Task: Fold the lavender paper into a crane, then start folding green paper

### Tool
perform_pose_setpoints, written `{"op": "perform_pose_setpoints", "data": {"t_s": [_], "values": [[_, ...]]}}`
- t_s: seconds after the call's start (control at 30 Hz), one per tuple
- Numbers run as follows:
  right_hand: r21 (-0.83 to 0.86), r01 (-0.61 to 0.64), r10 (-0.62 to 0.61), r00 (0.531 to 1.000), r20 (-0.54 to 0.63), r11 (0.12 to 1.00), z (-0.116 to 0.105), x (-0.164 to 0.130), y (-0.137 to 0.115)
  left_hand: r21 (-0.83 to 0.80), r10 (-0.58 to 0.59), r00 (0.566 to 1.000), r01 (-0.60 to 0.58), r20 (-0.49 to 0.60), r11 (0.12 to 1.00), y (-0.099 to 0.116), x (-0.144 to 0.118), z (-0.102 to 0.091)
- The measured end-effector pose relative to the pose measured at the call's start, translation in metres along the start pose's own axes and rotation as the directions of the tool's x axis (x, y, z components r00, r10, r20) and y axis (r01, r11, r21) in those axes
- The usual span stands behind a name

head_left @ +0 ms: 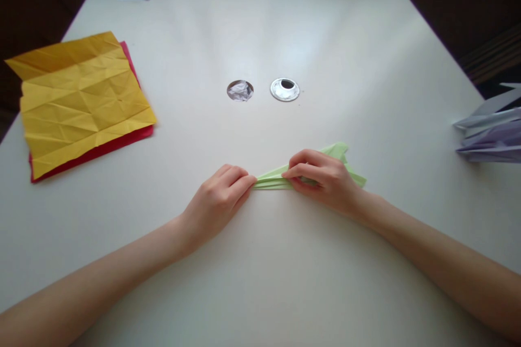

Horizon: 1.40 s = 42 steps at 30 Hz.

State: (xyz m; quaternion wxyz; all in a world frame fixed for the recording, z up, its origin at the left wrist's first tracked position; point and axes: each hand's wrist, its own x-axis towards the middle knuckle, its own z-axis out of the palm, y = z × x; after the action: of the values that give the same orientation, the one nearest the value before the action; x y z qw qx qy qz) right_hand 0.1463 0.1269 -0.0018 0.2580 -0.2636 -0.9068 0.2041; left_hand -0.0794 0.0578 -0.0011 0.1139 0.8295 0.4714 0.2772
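A light green folded paper (273, 178), narrow and pointed like a paper plane, lies on the white table (260, 260) just in front of me. My left hand (217, 200) pinches its pointed left tip with closed fingers. My right hand (323, 179) rests over the middle of the paper, fingers pressing it flat. The wider tail of the green paper (337, 149) sticks out behind my right hand.
A creased yellow sheet (81, 97) lies on a red sheet (101, 149) at the left. Two round holes, one stuffed with crumpled paper (240, 90), one with a metal rim (285, 89), sit mid-table. Pale purple folded papers (492, 130) lie at the right edge.
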Motion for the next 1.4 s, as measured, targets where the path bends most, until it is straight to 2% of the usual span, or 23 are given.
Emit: {"op": "perform_pose_setpoints", "data": {"t_s": [0.2, 0.37, 0.73, 0.87, 1.0, 1.2, 1.3, 1.4], "values": [[-0.02, 0.021, -0.021, 1.0, -0.013, 1.0, 0.0, 0.001, -0.001, 0.0, 0.084, 0.996, -0.084, 0.007, 0.996, -0.002, 0.002, 0.002], [-0.033, 0.021, -0.022, 1.0, -0.01, 0.999, 0.001, 0.001, 0.0, 0.002, 0.147, 0.987, -0.147, 0.061, 0.989, -0.004, 0.001, 0.0], [-0.024, -0.012, 0.012, 1.0, 0.003, 1.0, 0.001, 0.002, -0.003, 0.178, 0.348, 0.922, -0.375, 0.169, 0.91, -0.005, 0.008, -0.009], [0.025, -0.075, 0.074, 0.997, 0.016, 0.997, -0.002, 0.004, -0.007, 0.238, 0.372, 0.908, -0.411, 0.189, 0.88, -0.004, 0.009, -0.009], [0.096, -0.196, 0.192, 0.98, 0.049, 0.976, -0.002, 0.007, -0.011, 0.258, 0.404, 0.894, -0.443, 0.192, 0.858, -0.004, 0.01, -0.01], [0.1, -0.294, 0.291, 0.956, 0.04, 0.951, 0.001, 0.009, -0.012, 0.256, 0.379, 0.901, -0.424, 0.21, 0.869, -0.003, 0.012, -0.012], [0.116, -0.303, 0.3, 0.953, 0.045, 0.946, 0.002, 0.009, -0.012, 0.246, 0.362, 0.916, -0.395, 0.171, 0.885, -0.004, 0.007, -0.012], [0.118, -0.301, 0.297, 0.953, 0.052, 0.946, 0.001, 0.009, -0.011, 0.286, 0.381, 0.921, -0.389, 0.085, 0.876, -0.004, -0.003, -0.013]]}}
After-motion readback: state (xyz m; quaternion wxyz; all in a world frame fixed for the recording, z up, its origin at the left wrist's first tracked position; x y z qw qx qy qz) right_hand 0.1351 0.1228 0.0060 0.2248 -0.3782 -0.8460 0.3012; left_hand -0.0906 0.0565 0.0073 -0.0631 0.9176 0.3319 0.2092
